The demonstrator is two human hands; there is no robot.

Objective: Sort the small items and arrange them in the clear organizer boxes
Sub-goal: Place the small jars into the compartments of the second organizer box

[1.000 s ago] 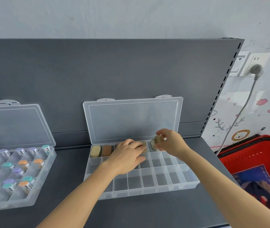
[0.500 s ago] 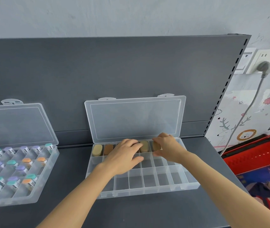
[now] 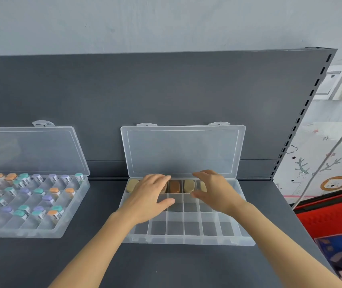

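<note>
I read my left hand (image 3: 151,197) as flat, fingers straight, gripping nothing, over the rear cells of the open box (image 3: 186,240). My right hand (image 3: 218,194) is relaxed, fingers apart, just beside it. A brown piece (image 3: 174,186) and a tan piece (image 3: 188,185) sit in rear cells between both hands.

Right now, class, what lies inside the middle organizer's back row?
Tan blocks and a brown block show. The left hand and right hand cover the rest, hiding what is there.
</note>
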